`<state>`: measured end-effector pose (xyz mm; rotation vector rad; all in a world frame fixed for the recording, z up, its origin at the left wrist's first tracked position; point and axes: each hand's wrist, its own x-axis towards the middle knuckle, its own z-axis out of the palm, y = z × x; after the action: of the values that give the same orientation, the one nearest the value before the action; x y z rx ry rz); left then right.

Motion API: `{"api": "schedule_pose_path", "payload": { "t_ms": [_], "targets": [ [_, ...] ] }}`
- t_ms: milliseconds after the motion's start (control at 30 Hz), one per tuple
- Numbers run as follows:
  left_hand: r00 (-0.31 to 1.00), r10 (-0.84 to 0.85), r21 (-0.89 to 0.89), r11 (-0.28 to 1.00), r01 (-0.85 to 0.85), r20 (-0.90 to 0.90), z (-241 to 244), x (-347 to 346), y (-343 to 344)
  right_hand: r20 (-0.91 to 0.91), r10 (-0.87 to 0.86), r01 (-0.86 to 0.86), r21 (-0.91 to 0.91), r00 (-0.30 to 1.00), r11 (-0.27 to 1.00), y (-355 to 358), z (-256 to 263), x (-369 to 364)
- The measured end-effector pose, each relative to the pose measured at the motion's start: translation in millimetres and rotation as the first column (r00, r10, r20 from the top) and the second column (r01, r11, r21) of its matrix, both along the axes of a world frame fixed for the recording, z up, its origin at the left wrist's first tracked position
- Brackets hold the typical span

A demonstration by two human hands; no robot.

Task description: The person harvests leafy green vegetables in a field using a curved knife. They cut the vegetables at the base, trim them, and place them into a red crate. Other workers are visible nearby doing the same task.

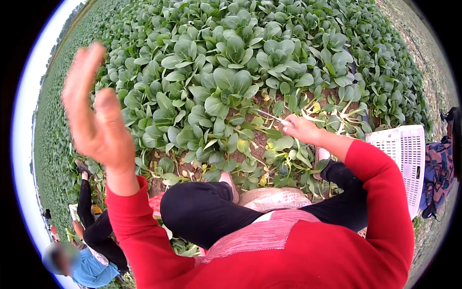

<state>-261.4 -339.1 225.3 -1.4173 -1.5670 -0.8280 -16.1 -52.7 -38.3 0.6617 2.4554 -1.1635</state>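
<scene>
My left hand (103,119) is raised high at the left, close to the camera and slightly blurred, its fingers spread and nothing in it. Down near the soil, my right hand (301,128) grips the pale handle of a knife (268,115). The thin blade points left, its tip by the base of a leafy green plant (225,88) that looks like bok choy. Cut leaves and pale stalks (344,117) lie on the ground around the right hand. More loose leaves (283,144) lie between that hand and my knees.
A white plastic crate (404,155) stands at my right elbow, with a patterned cloth item (438,173) beyond it. A filled sack (276,198) lies between my legs. Standing greens (162,68) fill the field ahead. At lower left sits another person (94,265) in blue, near a crate (74,212).
</scene>
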Motion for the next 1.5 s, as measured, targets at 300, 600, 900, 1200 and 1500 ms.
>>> {"api": "schedule_pose_path", "payload": {
  "t_ms": [300, 600, 900, 1200, 1500],
  "targets": [
    [0.817, -0.458, -0.612, 0.547, 0.57, 0.351, -258.9, 26.3, 97.1, -0.009, -0.32, 0.296, -0.358, 0.947, 0.886, -58.7, -169.4, -81.0],
    [0.953, -0.196, -0.955, 0.234, -0.183, -0.231, -371.5, -40.3, 215.4, 0.211, -0.641, 0.622, -0.581, 0.738, 0.525, -36.2, -189.8, -101.0],
    [0.922, 0.385, -0.859, 0.483, -0.172, 0.032, -426.9, -113.5, 92.2, -0.389, -0.282, 0.241, -0.152, 0.877, 0.959, -23.7, -161.4, -129.7],
    [0.91, 0.385, -0.814, 0.571, -0.106, 0.152, -436.7, -124.6, 75.8, -0.225, -0.305, 0.235, -0.292, 0.925, 0.927, -23.0, -227.0, -183.6],
    [0.879, 0.412, -0.807, 0.588, -0.055, 0.24, -440.5, -132.9, 66.7, 0.132, -0.316, 0.332, -0.578, 0.939, 0.746, -15.0, -224.2, -200.1]
  ]
}}
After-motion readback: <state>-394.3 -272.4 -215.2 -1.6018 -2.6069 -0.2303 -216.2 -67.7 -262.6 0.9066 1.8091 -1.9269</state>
